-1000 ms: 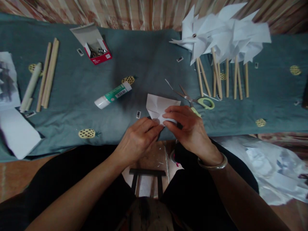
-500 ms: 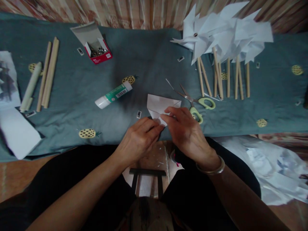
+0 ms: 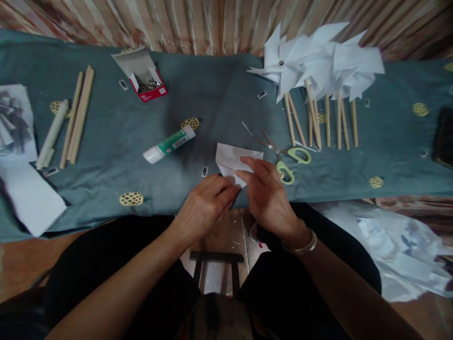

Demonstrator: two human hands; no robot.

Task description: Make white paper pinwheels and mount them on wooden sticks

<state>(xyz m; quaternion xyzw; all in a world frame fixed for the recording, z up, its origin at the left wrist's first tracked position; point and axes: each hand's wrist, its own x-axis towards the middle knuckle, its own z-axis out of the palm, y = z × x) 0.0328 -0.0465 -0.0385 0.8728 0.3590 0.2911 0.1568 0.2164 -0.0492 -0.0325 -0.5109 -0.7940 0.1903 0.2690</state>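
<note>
Paper (image 3: 231, 158), white and folded, lies at the near edge of the cloth-covered table (image 3: 212, 94), its near corner pinched by the curled left hand (image 3: 207, 205), the right hand (image 3: 267, 193) half open with fingers touching it, scissors (image 3: 279, 152) just beside to the right.

R of right hand (image 3: 269, 196): scissors (image 3: 287, 159) just beside, in the way.
Ahead of both: bare cloth (image 3: 219, 94), open.
L of left hand (image 3: 205, 204): glue stick (image 3: 169, 143) near; room btw.
Far R, ahead: pinwheels (image 3: 318, 61) + sticks (image 3: 327, 127).
</note>
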